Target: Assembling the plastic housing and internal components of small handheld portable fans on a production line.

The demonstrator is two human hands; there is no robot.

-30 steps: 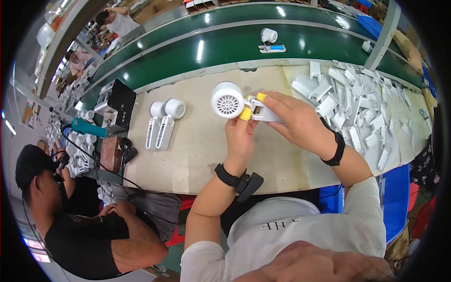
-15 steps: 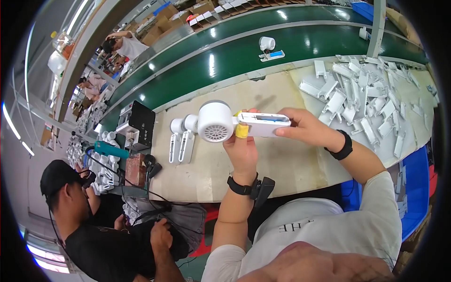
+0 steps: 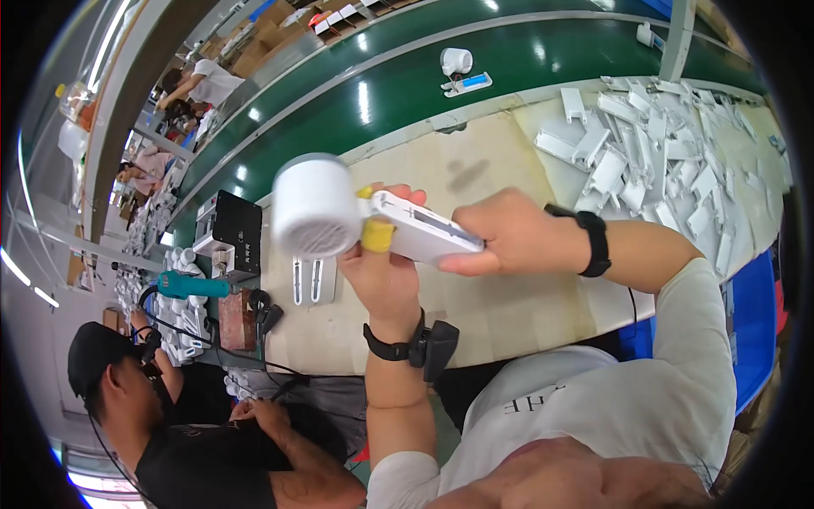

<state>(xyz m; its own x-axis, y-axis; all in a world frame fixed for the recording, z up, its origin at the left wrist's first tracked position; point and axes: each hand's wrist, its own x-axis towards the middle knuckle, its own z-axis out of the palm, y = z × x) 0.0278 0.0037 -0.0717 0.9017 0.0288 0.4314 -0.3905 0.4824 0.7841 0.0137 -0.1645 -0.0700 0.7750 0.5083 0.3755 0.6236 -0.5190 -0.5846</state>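
A white handheld fan (image 3: pixel 315 202) with a round grilled head and a slotted handle is held up over the table, slightly blurred. My left hand (image 3: pixel 381 280), with yellow tape on its digits, is closed around the neck where head meets handle. At the handle's far end, the thumb and fingers of my right hand (image 3: pixel 517 233) pinch it. Behind the raised head, white fan handles (image 3: pixel 307 280) lie side by side on the table (image 3: pixel 339 331); their heads are hidden.
White plastic handle shells (image 3: pixel 636 148) are heaped on the right. A fan with a blue battery showing (image 3: pixel 466 83) sits on the green conveyor belt (image 3: pixel 390 93). Left stand a black box (image 3: pixel 233 229), a teal power tool (image 3: pixel 193 285) and a brick (image 3: pixel 237 321). A co-worker in a black cap (image 3: pixel 106 356) sits nearby.
The fan has come closer and to the left, its handle now slanting down to the right. Both hands kept hold of it. The co-worker's hands have drawn together.
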